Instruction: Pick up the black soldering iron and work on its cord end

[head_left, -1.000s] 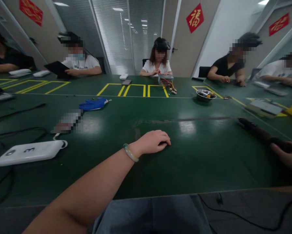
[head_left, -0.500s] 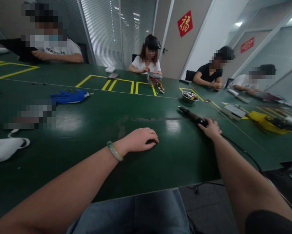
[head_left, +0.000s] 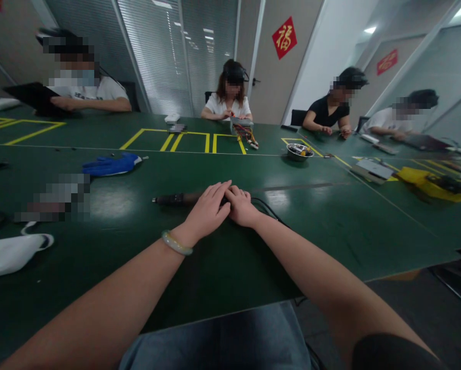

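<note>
I have both hands on the black soldering iron (head_left: 176, 198) lying mid-table (head_left: 330, 226): left hand (head_left: 209, 210) flat over its handle, fingers loose, right hand (head_left: 241, 205) curled around the cord end. It's not lifted yet.

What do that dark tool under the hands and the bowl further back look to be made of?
The tool looks like matte black plastic with a metal tip, judging by its dull surface. The bowl seems polished steel: its rim shines. Both hands, left hand and right hand, rest on the tool.

blue glove (head_left: 109, 165), metal bowl (head_left: 298, 151), perhaps a white charger (head_left: 11, 254)
</note>
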Motion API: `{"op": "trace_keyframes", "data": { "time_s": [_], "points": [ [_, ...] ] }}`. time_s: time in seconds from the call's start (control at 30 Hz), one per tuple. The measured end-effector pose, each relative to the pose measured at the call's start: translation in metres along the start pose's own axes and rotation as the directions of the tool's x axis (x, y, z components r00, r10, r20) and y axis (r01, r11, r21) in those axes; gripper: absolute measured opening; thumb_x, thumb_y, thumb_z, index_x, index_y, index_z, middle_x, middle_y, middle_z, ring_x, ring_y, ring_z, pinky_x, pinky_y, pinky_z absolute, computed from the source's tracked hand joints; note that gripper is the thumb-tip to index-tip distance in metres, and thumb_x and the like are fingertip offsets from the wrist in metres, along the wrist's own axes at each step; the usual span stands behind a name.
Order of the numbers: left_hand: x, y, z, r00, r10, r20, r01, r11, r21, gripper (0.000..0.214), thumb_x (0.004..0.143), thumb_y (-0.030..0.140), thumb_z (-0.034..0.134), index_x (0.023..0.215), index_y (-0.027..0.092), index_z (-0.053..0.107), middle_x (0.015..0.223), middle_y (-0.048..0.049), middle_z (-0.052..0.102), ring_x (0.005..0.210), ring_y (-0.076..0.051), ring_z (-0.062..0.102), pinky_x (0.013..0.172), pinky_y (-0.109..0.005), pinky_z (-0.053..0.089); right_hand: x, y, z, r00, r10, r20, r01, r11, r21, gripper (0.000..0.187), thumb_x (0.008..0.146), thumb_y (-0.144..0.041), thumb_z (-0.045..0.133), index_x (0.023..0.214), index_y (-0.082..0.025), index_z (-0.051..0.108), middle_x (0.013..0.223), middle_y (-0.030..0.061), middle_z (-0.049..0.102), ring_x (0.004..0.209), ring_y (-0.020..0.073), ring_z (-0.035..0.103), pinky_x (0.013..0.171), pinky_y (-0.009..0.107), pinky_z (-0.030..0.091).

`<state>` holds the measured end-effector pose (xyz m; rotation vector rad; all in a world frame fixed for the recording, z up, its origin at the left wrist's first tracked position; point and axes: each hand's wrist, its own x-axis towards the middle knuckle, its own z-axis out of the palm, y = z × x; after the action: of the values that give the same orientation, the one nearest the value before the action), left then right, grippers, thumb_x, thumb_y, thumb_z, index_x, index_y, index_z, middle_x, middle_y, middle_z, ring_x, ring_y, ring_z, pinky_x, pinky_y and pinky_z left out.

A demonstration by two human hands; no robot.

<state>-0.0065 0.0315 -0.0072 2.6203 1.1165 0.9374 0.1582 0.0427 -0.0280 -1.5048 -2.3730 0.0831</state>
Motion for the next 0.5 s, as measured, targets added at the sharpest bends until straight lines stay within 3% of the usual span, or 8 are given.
{"op": "trace_keyframes", "data": {
  "time_s": [0.13,0.23,0.3,0.37,0.43,0.5],
  "points": [
    [0.000,-0.002,0.001,0.999,0.027,0.020,-0.028,0.999,0.042,0.058,0.094,0.027,0.040,0.150,0.022,0.026,0.155,-0.0066,0.032,0.144,-0.025,0.025,0.119,-0.047,0.024,-0.019,-0.003,-0.024,0.996,-0.054,-0.076,0.051,0.998,-0.040,0.072,0.086,-0.034,0.061,0.149,-0.020,0.028,0.143,0.0134,0.033,0.129,0.0281,0.033,0.108,0.045,0.026],
    [0.001,-0.005,0.004,1.000,0.011,0.000,-0.011,0.994,0.108,0.061,0.093,0.032,0.045,0.150,0.022,0.027,0.154,-0.0077,0.033,0.143,-0.027,0.027,0.118,-0.050,0.023,-0.039,0.007,-0.053,0.981,0.140,-0.136,-0.155,0.982,-0.107,0.062,0.082,-0.040,0.068,0.137,-0.021,0.048,0.131,0.0123,0.045,0.122,0.0293,0.041,0.102,0.043,0.034],
    [0.002,-0.008,0.007,1.000,-0.005,0.016,0.003,0.989,0.150,0.060,0.093,0.038,0.048,0.147,0.019,0.033,0.148,-0.0103,0.043,0.137,-0.028,0.038,0.117,-0.051,0.023,-0.052,0.017,-0.068,0.947,0.319,-0.048,-0.323,0.938,-0.129,0.043,0.080,-0.044,0.071,0.116,-0.021,0.063,0.114,0.0103,0.055,0.108,0.0276,0.051,0.092,0.040,0.042],
    [0.003,-0.011,0.009,0.999,-0.015,0.043,0.008,0.985,0.172,0.054,0.093,0.043,0.047,0.142,0.019,0.042,0.138,-0.0107,0.053,0.128,-0.028,0.048,0.112,-0.051,0.029,-0.060,0.027,-0.075,0.895,0.432,0.111,-0.415,0.898,-0.148,0.034,0.076,-0.046,0.075,0.098,-0.022,0.068,0.102,0.0077,0.059,0.094,0.0247,0.057,0.080,0.035,0.045],
    [0.004,-0.013,0.010,0.998,-0.025,0.054,0.015,0.983,0.181,0.050,0.094,0.047,0.046,0.137,0.021,0.047,0.132,-0.0097,0.057,0.122,-0.028,0.051,0.106,-0.049,0.035,-0.062,0.035,-0.076,0.852,0.469,0.232,-0.442,0.882,-0.161,0.023,0.077,-0.041,0.075,0.090,-0.023,0.069,0.094,0.0048,0.062,0.085,0.0215,0.059,0.071,0.031,0.044],
    [0.004,-0.012,0.009,0.998,-0.036,0.054,0.025,0.981,0.191,0.049,0.094,0.050,0.046,0.135,0.022,0.048,0.129,-0.0088,0.058,0.118,-0.028,0.052,0.101,-0.048,0.039,-0.061,0.038,-0.073,0.838,0.477,0.265,-0.448,0.879,-0.167,0.010,0.080,-0.033,0.072,0.085,-0.024,0.070,0.086,0.0028,0.064,0.082,0.0197,0.059,0.068,0.029,0.042]
  ]
}}
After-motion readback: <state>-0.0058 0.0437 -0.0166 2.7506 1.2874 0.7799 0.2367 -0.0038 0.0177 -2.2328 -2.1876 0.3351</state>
